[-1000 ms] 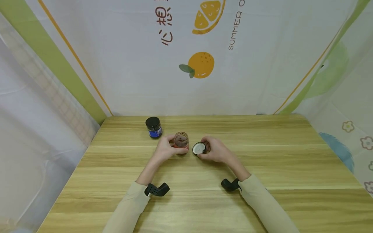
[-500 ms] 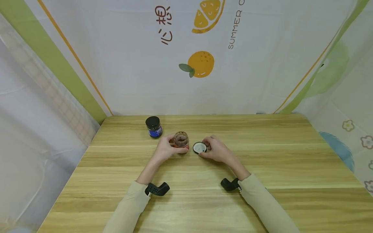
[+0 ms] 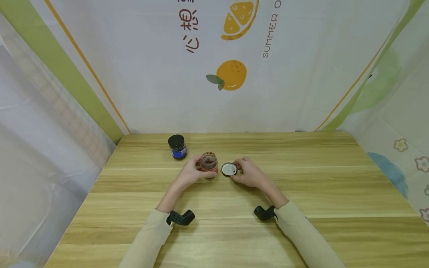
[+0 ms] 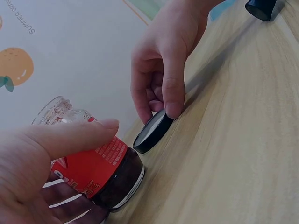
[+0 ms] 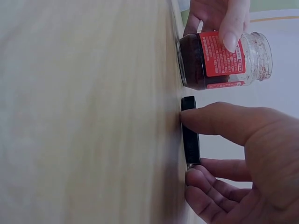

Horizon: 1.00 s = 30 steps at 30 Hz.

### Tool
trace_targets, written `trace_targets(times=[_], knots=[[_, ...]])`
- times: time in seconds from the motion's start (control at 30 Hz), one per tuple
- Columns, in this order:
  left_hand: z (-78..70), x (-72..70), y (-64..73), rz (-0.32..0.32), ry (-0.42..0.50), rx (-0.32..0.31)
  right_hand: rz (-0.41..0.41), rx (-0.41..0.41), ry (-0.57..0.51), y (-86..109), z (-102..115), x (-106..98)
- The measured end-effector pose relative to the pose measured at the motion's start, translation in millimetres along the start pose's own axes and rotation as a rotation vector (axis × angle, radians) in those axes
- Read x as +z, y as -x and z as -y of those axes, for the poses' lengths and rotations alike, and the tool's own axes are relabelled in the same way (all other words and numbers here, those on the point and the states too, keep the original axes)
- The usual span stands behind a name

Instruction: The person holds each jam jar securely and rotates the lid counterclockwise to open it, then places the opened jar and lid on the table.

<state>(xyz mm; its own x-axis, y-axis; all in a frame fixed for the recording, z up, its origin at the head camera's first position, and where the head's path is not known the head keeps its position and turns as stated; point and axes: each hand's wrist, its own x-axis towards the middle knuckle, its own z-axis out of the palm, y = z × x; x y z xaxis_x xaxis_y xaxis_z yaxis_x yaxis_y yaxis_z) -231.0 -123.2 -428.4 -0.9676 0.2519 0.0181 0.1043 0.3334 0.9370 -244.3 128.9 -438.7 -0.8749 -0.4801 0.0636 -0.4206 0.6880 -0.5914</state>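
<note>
An uncapped glass jar [image 3: 209, 160] with a red label and dark contents stands upright on the table. My left hand [image 3: 192, 172] grips it from the left, thumb across the label [image 4: 110, 161] and fingers behind. Just right of the jar, a black lid [image 3: 229, 169] lies with its white inside up, low against the tabletop. At the lid's right side is my right hand [image 3: 248, 173], holding its rim between thumb and fingers. In the right wrist view, the thumb [image 5: 210, 119] presses one side of the lid [image 5: 190, 140], with the fingertips at its other end.
A second jar [image 3: 177, 147], with a black lid and blue label, stands closed behind and left of my left hand. The wooden table [image 3: 214, 230] meets a printed white curtain [image 3: 161, 74] at its far edge. Black wrist cameras [image 3: 181, 217] sit on both sleeves.
The lid has settled flatter on the table, and my right fingers have slid slightly right toward its edge. My left hand and the red-labelled jar have stayed in place.
</note>
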Motion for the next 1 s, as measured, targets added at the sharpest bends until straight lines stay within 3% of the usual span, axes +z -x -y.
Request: trace_targets(times=[0.27, 0.57, 0.83, 1.0], knots=[[0.3, -2.5, 1.0, 0.003, -0.027, -0.008, 0.006, 0.001, 0.011, 0.6, 0.0, -2.2], [-7.7, -10.8, 2.7, 0.010, 0.035, -0.018, 0.025, 0.016, -0.028, 2.1, 3.5, -11.5], [-16.0, -16.6, 2.6, -0.009, 0.082, 0.076, 0.003, -0.018, -0.021, 0.4, 11.1, -21.5], [-20.7, -23.9, 4.3, -0.060, 0.109, 0.144, -0.001, -0.018, -0.035, -0.7, 17.0, -27.6]])
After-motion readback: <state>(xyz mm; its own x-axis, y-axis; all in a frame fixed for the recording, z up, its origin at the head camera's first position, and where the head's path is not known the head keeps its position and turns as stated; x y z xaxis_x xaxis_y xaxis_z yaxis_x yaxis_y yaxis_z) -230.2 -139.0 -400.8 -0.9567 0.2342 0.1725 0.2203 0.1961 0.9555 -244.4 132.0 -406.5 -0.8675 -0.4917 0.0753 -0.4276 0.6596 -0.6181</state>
